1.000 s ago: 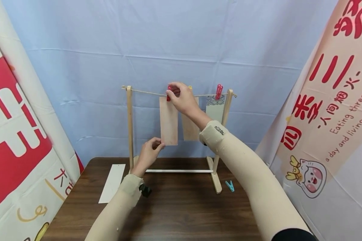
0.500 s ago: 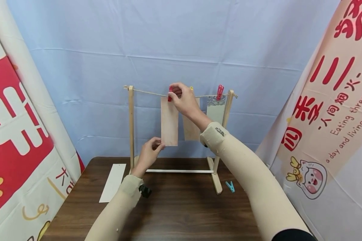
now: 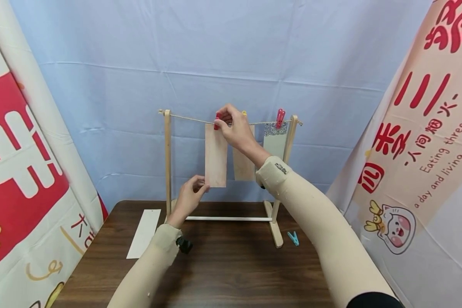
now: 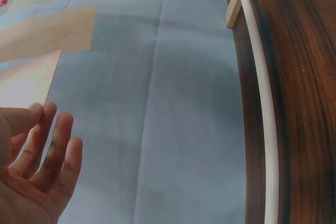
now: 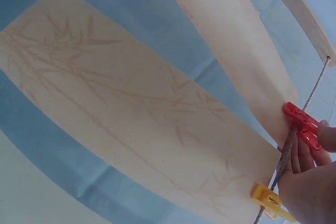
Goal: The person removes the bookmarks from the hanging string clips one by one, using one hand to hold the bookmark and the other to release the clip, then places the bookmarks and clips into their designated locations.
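My right hand (image 3: pixel 236 128) pinches a red clothespin (image 3: pixel 217 121) at the rope (image 3: pixel 190 118). A pale, plain paper strip (image 3: pixel 215 158) hangs straight down from there, and the clothespin sits over its top edge in the right wrist view. Down at the strip's lower left corner, the thumb and index finger of my left hand (image 3: pixel 189 197) pinch the paper; its other fingers spread loosely in the left wrist view. Close by on the right hangs a strip with a faint bamboo print (image 5: pixel 131 103), held by a yellow clothespin (image 5: pixel 268 199) and partly behind my right hand in the head view.
The rope runs between two wooden posts (image 3: pixel 167 158) of a stand with a white crossbar (image 3: pixel 229 218). A patterned strip (image 3: pixel 275 143) hangs at right under pink-red clothespins (image 3: pixel 280 118). On the table (image 3: pixel 231 273) lie a white strip (image 3: pixel 144 233) and a blue clothespin (image 3: pixel 293 238).
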Demonstrator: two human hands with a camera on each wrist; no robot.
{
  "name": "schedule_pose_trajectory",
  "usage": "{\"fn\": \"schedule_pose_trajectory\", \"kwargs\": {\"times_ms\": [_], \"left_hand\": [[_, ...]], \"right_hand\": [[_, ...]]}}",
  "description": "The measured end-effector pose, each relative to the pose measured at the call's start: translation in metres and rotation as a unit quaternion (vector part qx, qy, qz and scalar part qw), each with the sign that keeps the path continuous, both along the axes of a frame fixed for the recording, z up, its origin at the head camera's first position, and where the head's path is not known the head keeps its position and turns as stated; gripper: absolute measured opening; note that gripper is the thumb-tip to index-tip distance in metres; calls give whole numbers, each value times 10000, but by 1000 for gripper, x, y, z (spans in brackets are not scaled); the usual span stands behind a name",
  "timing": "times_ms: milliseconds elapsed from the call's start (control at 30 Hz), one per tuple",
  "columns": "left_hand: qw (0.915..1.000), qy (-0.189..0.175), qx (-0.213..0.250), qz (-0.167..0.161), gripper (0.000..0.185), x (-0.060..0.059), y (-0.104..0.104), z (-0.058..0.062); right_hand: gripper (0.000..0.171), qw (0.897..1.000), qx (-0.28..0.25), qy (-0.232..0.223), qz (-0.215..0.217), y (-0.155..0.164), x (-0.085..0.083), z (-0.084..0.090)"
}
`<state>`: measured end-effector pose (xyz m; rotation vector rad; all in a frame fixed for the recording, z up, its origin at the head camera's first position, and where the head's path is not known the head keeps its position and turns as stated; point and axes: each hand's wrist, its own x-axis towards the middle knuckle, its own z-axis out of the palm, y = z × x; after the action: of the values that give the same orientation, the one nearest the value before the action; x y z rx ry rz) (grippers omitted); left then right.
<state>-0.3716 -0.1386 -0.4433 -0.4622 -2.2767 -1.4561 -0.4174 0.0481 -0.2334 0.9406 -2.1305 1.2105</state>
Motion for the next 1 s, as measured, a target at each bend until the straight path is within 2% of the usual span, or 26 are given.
{"fn": "schedule_pose_trajectory", "kwargs": {"times_ms": [267, 467, 633, 1000], "left_hand": [[9998, -162, 106, -21, 21, 1, -2, 0], [9997, -105, 194, -68, 21, 1, -2, -2], [9998, -61, 184, -64, 21, 2, -3, -3], [9998, -107, 157, -55, 22, 5, -5, -6]], "right_hand": [[15, 9999, -51, 47, 94, -1, 0, 0], [6, 9998, -115, 69, 158, -1, 0, -1], [4, 9990, -233, 308, 233, -2, 0, -1], [4, 9976, -269, 641, -7, -2, 3, -2]]}}
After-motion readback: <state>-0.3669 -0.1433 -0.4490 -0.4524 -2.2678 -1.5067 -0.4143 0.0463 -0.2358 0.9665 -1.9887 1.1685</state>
